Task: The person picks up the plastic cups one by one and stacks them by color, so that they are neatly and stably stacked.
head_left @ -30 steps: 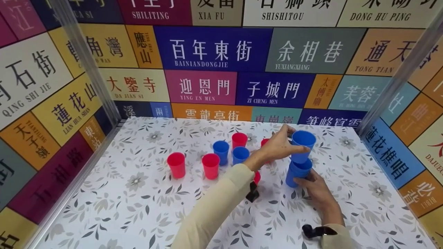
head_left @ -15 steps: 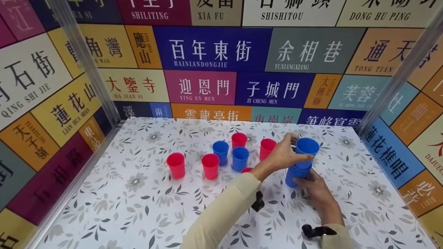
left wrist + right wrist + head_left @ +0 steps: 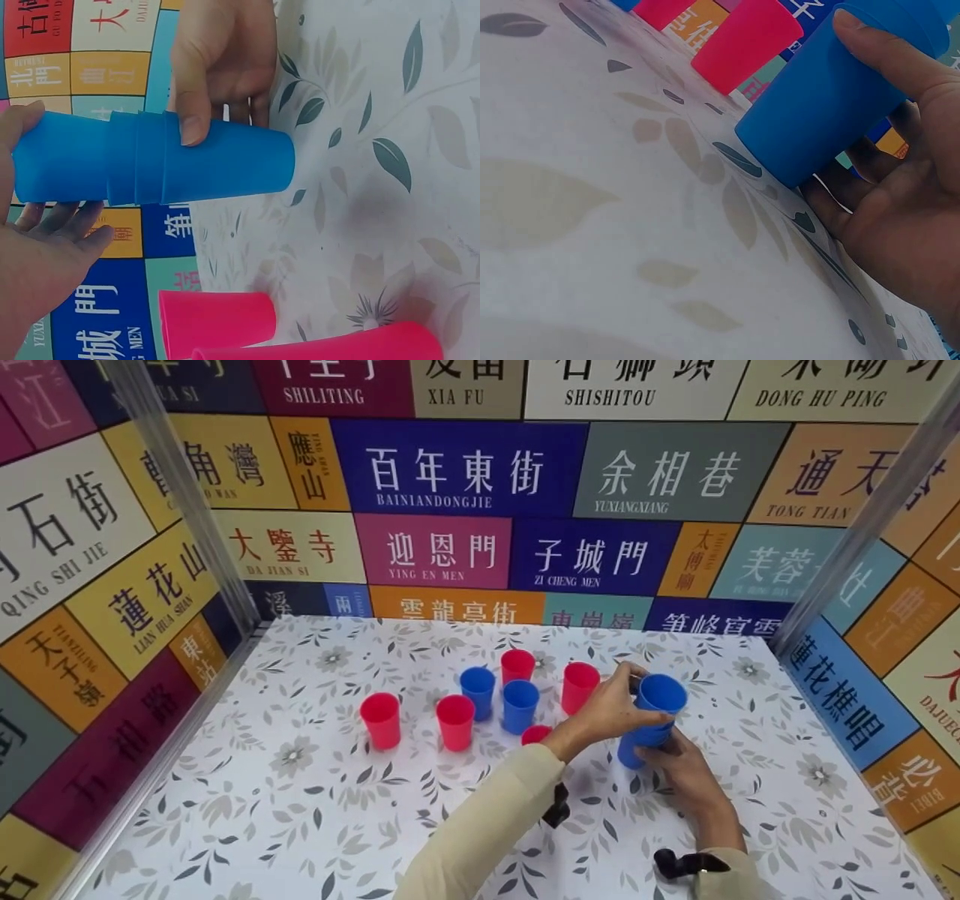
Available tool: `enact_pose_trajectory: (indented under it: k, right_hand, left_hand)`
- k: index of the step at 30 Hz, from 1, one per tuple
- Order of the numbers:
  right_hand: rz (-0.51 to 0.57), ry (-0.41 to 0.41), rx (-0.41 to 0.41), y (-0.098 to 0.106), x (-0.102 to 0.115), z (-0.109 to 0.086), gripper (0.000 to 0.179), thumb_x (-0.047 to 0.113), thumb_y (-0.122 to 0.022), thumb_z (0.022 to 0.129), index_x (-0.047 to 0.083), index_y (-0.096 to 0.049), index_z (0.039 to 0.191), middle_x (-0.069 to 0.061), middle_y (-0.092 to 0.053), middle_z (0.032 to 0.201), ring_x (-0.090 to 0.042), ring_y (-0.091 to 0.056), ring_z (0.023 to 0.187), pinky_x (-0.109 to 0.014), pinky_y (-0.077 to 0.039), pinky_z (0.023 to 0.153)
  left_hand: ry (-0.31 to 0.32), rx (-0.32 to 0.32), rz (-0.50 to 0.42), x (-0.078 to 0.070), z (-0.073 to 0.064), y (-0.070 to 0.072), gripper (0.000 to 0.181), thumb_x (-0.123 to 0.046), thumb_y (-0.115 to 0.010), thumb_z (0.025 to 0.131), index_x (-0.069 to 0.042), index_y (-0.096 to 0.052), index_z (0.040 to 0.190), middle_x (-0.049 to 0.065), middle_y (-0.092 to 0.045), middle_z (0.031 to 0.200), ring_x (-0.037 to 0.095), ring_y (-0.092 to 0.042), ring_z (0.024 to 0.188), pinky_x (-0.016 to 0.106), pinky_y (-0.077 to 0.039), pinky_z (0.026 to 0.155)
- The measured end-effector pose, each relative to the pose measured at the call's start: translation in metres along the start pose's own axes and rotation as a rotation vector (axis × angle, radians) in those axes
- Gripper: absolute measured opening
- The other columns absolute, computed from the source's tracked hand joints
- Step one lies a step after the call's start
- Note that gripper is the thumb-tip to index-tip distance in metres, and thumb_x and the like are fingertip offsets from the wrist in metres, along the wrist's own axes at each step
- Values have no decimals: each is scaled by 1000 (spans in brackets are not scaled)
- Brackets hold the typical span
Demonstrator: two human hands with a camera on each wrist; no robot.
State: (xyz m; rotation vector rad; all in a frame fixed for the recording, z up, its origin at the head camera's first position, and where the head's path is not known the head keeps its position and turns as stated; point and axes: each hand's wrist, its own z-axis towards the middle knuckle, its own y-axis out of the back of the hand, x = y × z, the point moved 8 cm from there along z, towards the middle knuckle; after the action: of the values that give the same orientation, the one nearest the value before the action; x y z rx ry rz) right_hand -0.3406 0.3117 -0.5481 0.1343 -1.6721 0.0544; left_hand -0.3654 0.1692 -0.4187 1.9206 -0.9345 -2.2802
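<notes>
My left hand (image 3: 609, 706) grips the top blue cup (image 3: 661, 695) near its rim, thumb on the near side. That cup sits partly inside a stack of blue cups (image 3: 225, 161) below it, with several rims close together. Around the bottom of the stack my right hand (image 3: 690, 776) curls, its thumb pressed on the wall in the right wrist view. The stack stands upright, its base at the tabletop. Just left of my left hand is a red cup (image 3: 579, 688), and another red cup (image 3: 535, 735) is partly hidden by the forearm.
Two blue cups, one behind (image 3: 477, 691) and one in front (image 3: 520, 706), stand mid-table. Around them are a back red cup (image 3: 517, 665), a middle red cup (image 3: 455, 721) and a left red cup (image 3: 381, 720). Sign-covered panels (image 3: 457, 465) enclose the floral tabletop (image 3: 300, 810).
My left hand has lowered the top blue cup from above the stack down into it. The right hand has stayed on the stack. The other cups have not moved.
</notes>
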Motion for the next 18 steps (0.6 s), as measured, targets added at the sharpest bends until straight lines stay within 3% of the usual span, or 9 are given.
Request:
enact_pose_trajectory:
  k: [3, 7, 10, 15, 18]
  right_hand:
    - [1, -8, 1, -1, 0, 0, 86, 14, -70, 93, 9, -17, 160, -16, -24, 166, -28, -26, 151, -47, -15, 127]
    - [-17, -24, -6, -1, 0, -1, 85, 17, -70, 93, 10, -19, 160, -15, -26, 165, -4, -43, 137, -39, -21, 125]
    - [-24, -36, -20, -1, 0, -1, 84, 17, -71, 92, 10, -21, 159, -17, -28, 164, 0, -46, 131, -38, -24, 125]
    - [-10, -51, -20, -1, 0, -1, 87, 17, -71, 93, 7, -16, 160, -21, -23, 165, -31, -26, 152, -49, -15, 128]
    - [-2, -47, -10, 0, 2, -1, 89, 16, -69, 94, 6, -11, 160, -23, -17, 166, -38, -15, 155, -53, -11, 128]
  left_hand:
    - [-7, 19, -7, 2, -1, 0, 64, -33, -83, 81, -25, -47, 133, -2, -64, 133, 10, -61, 121, 25, -53, 100]
    - [-17, 30, -1, 1, -2, 2, 69, -32, -83, 82, -26, -45, 139, -4, -63, 137, 10, -59, 126, 25, -51, 103]
    - [-31, 36, 3, 0, -5, 6, 70, -32, -82, 83, -26, -45, 141, -4, -63, 138, 11, -58, 129, 26, -50, 105]
    - [-70, 27, 1, -5, -13, 16, 69, -32, -80, 85, -26, -44, 144, -2, -60, 142, 12, -55, 133, 29, -49, 108]
    - [-93, 9, 8, -8, -18, 23, 70, -32, -79, 86, -25, -43, 145, -2, -60, 143, 12, -54, 135, 31, -48, 109]
